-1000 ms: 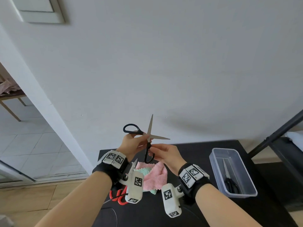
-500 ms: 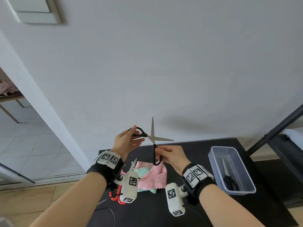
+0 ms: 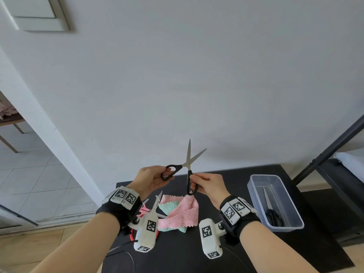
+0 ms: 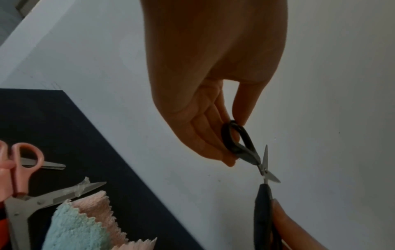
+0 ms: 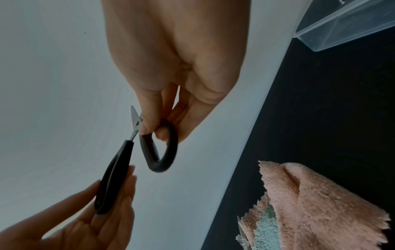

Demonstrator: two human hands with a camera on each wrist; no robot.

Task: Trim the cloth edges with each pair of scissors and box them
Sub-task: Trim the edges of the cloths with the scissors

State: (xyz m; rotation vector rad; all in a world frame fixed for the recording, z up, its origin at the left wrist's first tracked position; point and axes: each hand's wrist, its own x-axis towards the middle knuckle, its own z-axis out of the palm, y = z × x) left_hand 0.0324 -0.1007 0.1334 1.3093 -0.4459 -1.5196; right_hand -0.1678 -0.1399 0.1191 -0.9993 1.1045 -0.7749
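Note:
Black-handled scissors (image 3: 188,164) are held up in the air above the table, blades spread and pointing up. My left hand (image 3: 152,178) grips one handle loop (image 4: 237,138). My right hand (image 3: 208,185) pinches the other loop (image 5: 162,148). Below them a pink cloth (image 3: 183,213) lies folded over a teal cloth (image 3: 167,206) on the black table (image 3: 226,176). A clear plastic box (image 3: 254,194) at the right holds another black pair of scissors (image 3: 272,215).
Pink-handled scissors (image 4: 25,162) and a pair with taped steel blades (image 4: 64,196) lie left of the cloths, partly hidden under my left wrist. A white wall stands just behind the table. A dark metal frame (image 3: 331,148) rises at the right.
The scissors' blades have closed from a wide right angle to a narrower V. Both hands shifted slightly right, and the left fingers now curl round their handle loop.

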